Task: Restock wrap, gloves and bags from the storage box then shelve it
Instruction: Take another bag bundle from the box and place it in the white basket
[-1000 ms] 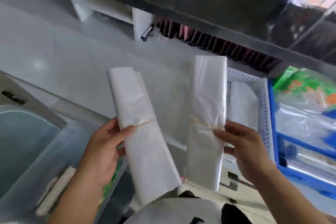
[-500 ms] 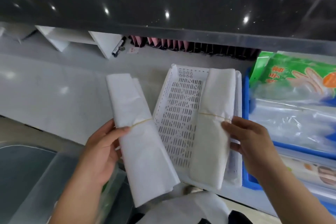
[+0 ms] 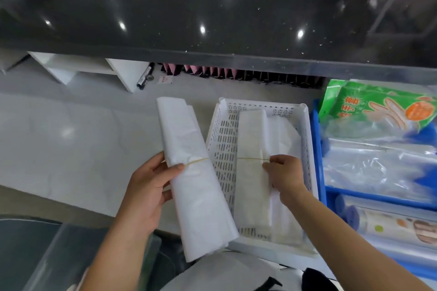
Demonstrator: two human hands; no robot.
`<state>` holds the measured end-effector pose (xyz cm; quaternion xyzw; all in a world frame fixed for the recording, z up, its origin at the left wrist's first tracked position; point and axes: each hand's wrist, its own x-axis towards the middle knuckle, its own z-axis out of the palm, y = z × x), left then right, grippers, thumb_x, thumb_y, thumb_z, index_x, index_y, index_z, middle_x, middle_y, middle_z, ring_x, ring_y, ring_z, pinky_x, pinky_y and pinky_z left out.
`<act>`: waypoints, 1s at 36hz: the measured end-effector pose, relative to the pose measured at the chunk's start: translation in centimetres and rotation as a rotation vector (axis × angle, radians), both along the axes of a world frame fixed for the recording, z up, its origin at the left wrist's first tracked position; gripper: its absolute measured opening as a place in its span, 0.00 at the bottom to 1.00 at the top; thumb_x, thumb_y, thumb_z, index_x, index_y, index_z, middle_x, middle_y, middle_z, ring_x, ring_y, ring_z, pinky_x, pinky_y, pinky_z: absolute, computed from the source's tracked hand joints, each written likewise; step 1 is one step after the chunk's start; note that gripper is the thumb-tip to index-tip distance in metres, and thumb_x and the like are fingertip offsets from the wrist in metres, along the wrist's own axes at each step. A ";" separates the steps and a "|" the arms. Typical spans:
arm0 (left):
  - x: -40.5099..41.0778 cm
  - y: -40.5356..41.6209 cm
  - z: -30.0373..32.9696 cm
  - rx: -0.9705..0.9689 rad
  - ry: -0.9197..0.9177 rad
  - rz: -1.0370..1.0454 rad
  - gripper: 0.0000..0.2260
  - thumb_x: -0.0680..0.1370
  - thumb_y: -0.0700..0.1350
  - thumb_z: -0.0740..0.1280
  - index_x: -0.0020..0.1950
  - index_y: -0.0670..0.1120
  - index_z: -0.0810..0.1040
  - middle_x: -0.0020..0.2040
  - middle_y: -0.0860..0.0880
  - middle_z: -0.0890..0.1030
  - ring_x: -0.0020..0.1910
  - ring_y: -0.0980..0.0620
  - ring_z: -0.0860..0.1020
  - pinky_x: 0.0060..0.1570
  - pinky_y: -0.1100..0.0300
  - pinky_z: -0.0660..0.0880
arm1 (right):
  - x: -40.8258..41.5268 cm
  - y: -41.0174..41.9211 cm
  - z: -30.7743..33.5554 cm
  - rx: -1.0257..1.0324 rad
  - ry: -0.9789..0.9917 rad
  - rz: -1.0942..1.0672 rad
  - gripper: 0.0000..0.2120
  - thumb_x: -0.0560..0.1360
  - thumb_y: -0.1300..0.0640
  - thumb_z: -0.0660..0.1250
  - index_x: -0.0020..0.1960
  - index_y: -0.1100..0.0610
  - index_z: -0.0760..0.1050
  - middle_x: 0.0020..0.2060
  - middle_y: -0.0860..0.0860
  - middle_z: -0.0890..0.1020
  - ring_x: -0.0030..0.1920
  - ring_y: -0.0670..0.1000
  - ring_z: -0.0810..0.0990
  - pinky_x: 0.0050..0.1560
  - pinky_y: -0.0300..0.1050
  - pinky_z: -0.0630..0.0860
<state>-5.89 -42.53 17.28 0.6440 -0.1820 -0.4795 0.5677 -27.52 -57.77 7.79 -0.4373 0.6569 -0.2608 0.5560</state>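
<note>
My left hand point(image 3: 151, 186) grips a folded bundle of white plastic bags point(image 3: 189, 153), bound by a rubber band, held tilted in the air left of a white perforated basket point(image 3: 222, 139). My right hand point(image 3: 283, 172) holds a second banded bundle of white bags point(image 3: 249, 191) that lies lengthwise inside the basket, fingers pinched at its rubber band. More white bags point(image 3: 283, 134) lie under it on the right side of the basket.
A blue bin point(image 3: 318, 149) right of the basket holds green glove packets point(image 3: 378, 106), clear plastic packs point(image 3: 378, 165) and wrap rolls point(image 3: 390, 222). A dark counter point(image 3: 212, 19) overhangs the white worktop point(image 3: 71, 137). The clear storage box point(image 3: 59, 255) sits at lower left.
My right hand has lowered its bundle from the air down into the white basket. The left hand's bundle stayed held up. The camera view tilted toward the counter.
</note>
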 end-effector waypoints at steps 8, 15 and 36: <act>0.6 -3.2 -1.4 0.010 -0.063 -0.144 0.17 0.74 0.34 0.70 0.57 0.52 0.82 0.49 0.49 0.87 0.45 0.50 0.86 0.34 0.59 0.80 | 0.5 0.8 0.2 0.003 0.091 -0.051 0.10 0.71 0.67 0.70 0.49 0.73 0.75 0.32 0.56 0.72 0.33 0.54 0.70 0.33 0.45 0.68; -0.4 -6.6 -2.9 0.085 -0.098 -0.274 0.19 0.74 0.33 0.69 0.62 0.49 0.78 0.46 0.49 0.87 0.45 0.48 0.85 0.46 0.50 0.80 | 0.4 2.2 0.5 0.031 0.095 -0.080 0.11 0.71 0.67 0.70 0.51 0.73 0.75 0.33 0.57 0.73 0.34 0.54 0.70 0.35 0.47 0.69; -0.5 -8.7 -4.9 0.175 -1.045 -0.585 0.19 0.77 0.42 0.66 0.67 0.53 0.75 0.61 0.49 0.77 0.56 0.46 0.78 0.48 0.61 0.69 | 2.2 3.2 0.3 -0.013 0.089 -0.114 0.05 0.72 0.66 0.70 0.40 0.59 0.82 0.32 0.56 0.80 0.31 0.53 0.77 0.33 0.44 0.74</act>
